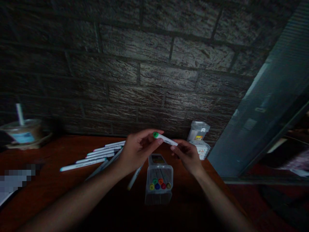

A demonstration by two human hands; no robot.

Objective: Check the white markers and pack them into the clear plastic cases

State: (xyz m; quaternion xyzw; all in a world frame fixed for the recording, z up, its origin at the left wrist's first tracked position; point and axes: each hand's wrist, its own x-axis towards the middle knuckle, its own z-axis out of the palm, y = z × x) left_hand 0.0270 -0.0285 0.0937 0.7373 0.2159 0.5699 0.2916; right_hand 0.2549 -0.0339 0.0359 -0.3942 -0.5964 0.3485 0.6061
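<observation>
A white marker (166, 140) with a green end is held up above the table between my two hands. The thumb and fingers of my left hand (138, 146) pinch it near the green end. At its other end, my right hand (187, 154) has its fingertips closed on the white barrel. Just below sits a clear plastic case (158, 193) with several markers in it, their coloured ends facing me. Several loose white markers (83, 164) lie to the left of my left hand, some partly hidden by that arm. One more marker (134, 178) lies beside the case.
At the back right stand another clear case (199, 130) and a packed container (202, 149). A cup with a straw (25, 132) is at the far left, and a pixelated flat object (16, 182) lies nearer. A brick wall (154, 74) rises behind the table (60, 149).
</observation>
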